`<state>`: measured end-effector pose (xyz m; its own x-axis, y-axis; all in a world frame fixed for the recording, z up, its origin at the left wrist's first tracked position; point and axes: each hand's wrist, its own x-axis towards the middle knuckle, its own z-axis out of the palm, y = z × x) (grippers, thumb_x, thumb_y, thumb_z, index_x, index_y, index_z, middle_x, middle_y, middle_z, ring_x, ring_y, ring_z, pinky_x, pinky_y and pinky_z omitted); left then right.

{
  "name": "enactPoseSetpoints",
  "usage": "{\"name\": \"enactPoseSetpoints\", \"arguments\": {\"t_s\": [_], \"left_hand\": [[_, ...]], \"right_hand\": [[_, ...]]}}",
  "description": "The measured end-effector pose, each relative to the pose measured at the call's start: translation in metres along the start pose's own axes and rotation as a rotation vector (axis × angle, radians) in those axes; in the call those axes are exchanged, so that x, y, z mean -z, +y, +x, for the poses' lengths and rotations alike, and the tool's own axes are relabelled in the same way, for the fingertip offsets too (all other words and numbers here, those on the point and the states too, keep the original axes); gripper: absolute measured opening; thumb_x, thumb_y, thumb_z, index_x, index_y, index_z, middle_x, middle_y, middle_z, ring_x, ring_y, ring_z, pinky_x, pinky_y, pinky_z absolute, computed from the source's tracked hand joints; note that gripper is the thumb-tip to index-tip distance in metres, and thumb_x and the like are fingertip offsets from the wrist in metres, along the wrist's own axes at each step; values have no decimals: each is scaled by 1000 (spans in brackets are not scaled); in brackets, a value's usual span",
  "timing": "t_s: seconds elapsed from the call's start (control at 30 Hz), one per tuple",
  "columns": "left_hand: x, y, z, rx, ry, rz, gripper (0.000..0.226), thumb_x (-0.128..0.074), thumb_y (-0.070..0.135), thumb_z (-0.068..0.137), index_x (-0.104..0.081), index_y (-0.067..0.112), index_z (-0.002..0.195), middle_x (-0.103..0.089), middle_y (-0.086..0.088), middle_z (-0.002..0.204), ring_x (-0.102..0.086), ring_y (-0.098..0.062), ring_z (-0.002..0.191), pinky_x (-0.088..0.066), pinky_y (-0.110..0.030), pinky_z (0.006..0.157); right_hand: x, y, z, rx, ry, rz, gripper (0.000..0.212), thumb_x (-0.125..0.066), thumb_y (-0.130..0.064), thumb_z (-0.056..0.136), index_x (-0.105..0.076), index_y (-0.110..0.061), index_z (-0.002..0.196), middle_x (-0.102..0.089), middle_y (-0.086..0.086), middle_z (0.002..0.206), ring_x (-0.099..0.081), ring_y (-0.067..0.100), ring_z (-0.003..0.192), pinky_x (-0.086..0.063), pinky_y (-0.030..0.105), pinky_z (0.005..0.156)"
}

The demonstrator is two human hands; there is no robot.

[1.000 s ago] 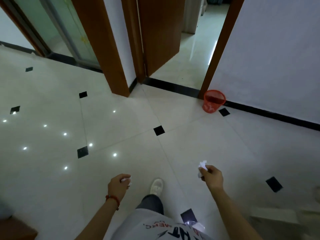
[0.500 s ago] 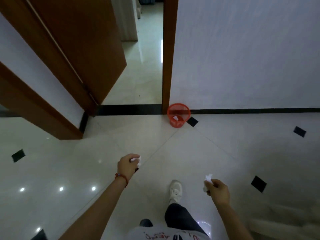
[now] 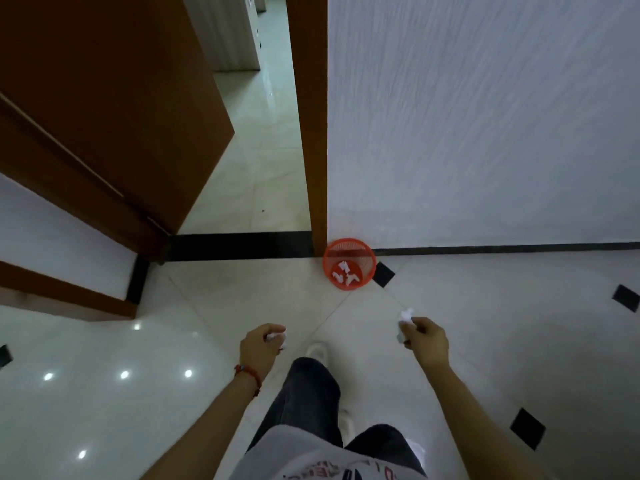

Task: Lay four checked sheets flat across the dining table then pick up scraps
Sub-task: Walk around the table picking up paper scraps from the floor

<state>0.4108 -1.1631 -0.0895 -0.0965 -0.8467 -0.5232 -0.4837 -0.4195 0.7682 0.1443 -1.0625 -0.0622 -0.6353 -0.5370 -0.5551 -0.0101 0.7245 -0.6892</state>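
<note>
Left hand (image 3: 260, 348) w/ a clenched grip on a white paper scrap (image 3: 277, 337), right hand (image 3: 426, 341) pinching another scrap (image 3: 404, 318). Red mesh bin (image 3: 349, 263) sits on the floor by the door frame, w/ more white scraps (image 3: 344, 273) inside.

Scraps (image 3: 344, 273) in bin (image 3: 367, 251) beside doorframe (image 3: 313, 133)

White crumpled scraps (image 3: 404, 323) (image 3: 276, 337) held aloft, more inside red basket (image 3: 349, 253).

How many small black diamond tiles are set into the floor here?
5: one beside the red mesh basket, two at right, one at the left edge, one half hidden by the leg.
</note>
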Motion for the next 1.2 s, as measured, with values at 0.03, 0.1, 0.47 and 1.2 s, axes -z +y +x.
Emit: {"name": "enactPoseSetpoints", "arguments": {"t_s": [0.03, 0.1, 0.47, 1.2], "left_hand": [[-3, 5, 16, 17, -9, 8, 18, -55, 1, 86, -63, 17, 81, -63, -14, 90, -61, -11, 70, -51, -8, 55], [-10, 16, 50, 45, -49, 46, 18, -55, 1, 86, -63, 16, 82, -63, -15, 92, -61, -13, 70, -51, -7, 55], [-88, 82, 215, 11, -237, 293, 15, -53, 4, 87, -67, 5, 94, -64, -13, 85, -62, -12, 65, -57, -32, 76], [-257, -68, 417, 273, -202, 145, 17, -59, 8, 85, -65, 1, 99, -66, -25, 104, -65, -28, 79, -55, -17, 55]], "right_hand": [[-5, -10, 17, -10, -6, -4, 26, -58, -21, 86, -57, -13, 61, -59, 8, 62, -57, 21, 62, -41, 25, 59], [-15, -24, 50, -46, -1, 0, 24, -58, -19, 86, -58, -9, 64, -58, 10, 62, -57, 23, 63, -40, 26, 60], [-60, -63, 196, -182, -50, 31, 17, -62, -21, 84, -64, -10, 71, -61, 4, 62, -63, 25, 67, -49, 31, 71], [-209, 65, 420, -103, -256, -185, 19, -55, -16, 87, -61, -2, 76, -60, 2, 64, -52, 10, 55, -39, 11, 53]]}}
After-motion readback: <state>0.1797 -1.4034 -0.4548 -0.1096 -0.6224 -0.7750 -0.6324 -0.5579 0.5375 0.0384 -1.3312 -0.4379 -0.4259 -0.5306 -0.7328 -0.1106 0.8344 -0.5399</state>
